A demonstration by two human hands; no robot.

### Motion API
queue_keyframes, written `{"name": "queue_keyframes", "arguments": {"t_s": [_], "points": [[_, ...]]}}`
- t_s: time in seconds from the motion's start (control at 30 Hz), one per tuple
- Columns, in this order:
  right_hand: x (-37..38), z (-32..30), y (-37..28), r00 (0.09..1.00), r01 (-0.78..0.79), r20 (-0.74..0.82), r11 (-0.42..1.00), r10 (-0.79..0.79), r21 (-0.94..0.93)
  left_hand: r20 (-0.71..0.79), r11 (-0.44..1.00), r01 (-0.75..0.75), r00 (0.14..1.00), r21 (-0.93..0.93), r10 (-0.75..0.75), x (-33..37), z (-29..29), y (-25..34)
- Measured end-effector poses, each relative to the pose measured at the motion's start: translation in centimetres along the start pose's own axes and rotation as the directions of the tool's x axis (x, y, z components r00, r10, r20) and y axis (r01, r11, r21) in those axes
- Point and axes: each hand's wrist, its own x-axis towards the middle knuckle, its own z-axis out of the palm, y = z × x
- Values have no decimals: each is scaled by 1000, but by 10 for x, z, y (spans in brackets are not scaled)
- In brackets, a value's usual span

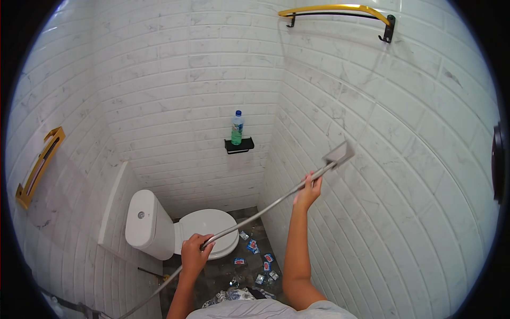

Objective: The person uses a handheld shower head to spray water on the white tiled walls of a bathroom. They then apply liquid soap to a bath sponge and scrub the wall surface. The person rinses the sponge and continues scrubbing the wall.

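A long grey metal pole (265, 208) runs slantwise across the view from the lower left to the right-hand wall. At its upper end a flat, greyish rectangular head (338, 153) lies at or against the white tiled wall; contact is hard to tell. It looks like a flat mop or scraper. My right hand (308, 192) is closed round the pole just below that head, arm stretched up. Lower down, my left hand (196, 254) grips the same pole in front of the toilet. The pole's far lower end passes out toward the bottom left.
A white toilet (210, 226) with its lid down and its cistern (142, 219) stand at the left. Several small packets (253, 245) litter the dark floor. A bottle of green liquid (237, 130) stands on a black shelf (239, 145). Yellow racks (334, 9) hang on the side walls.
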Motion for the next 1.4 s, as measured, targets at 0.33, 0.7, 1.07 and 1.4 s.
{"name": "queue_keyframes", "arguments": {"t_s": [0.33, 0.7, 1.07, 1.4], "points": [[-9, 116, -35, 993, 39, 103, 969, -66, 244, -173, 999, 19, 985, -42, -26, -3, -5, 7], [-41, 62, 81, 991, -133, 30, 991, 132, 24, -192, 989, 149, 971, 18, -142, -14, 7, -12], [-70, -22, 167, 931, -359, -130, 919, 340, -166, -190, 966, 259, 949, 13, -252, -30, 23, -37], [-26, 81, 125, 958, -285, 82, 951, 276, 118, -328, 990, 138, 936, 6, -128, 1, 12, -19]]}}
